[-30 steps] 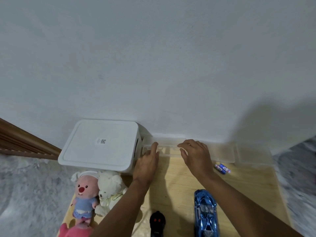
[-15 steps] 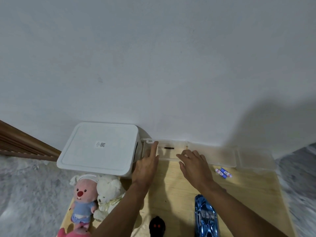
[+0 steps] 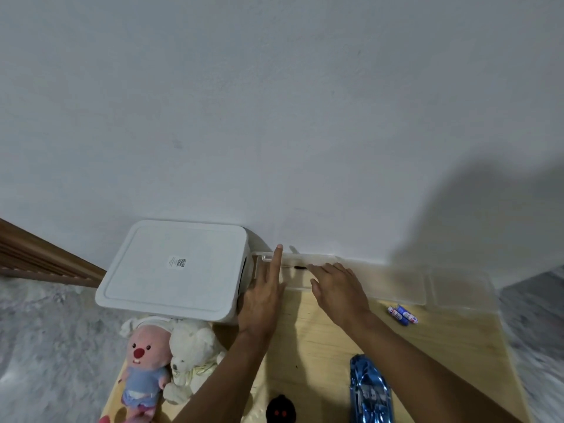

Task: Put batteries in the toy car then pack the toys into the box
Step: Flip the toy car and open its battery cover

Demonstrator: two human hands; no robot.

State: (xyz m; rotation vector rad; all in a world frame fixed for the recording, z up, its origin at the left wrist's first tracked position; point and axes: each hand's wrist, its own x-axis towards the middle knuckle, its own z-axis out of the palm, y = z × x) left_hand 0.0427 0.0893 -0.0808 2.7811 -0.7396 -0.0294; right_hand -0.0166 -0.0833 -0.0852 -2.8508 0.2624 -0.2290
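Observation:
A white lidded box [image 3: 180, 267] stands against the wall at the left. Beside it a long clear plastic case [image 3: 381, 279] lies along the wall, with a thin dark tool inside. My left hand [image 3: 264, 296] rests at the case's left end, index finger straight up against the latch. My right hand [image 3: 338, 288] lies flat with straight fingers on the case's lid. Blue batteries [image 3: 402, 315] lie on the wooden board to the right. A shiny blue toy car [image 3: 370, 392] sits near the bottom edge. A pink plush [image 3: 145, 364] and a white bear plush [image 3: 190, 355] lie at the left.
A black remote with red lights [image 3: 280, 410] sits at the bottom of the wooden board [image 3: 320, 346]. A second clear container [image 3: 460, 288] lies at the far right by the wall. Grey carpet surrounds the board; a wooden rail [image 3: 39, 264] runs at the far left.
My left index finger has stretched up to the case's latch. My right hand has slid back and flattened on the lid. The dark tool inside has come into sight.

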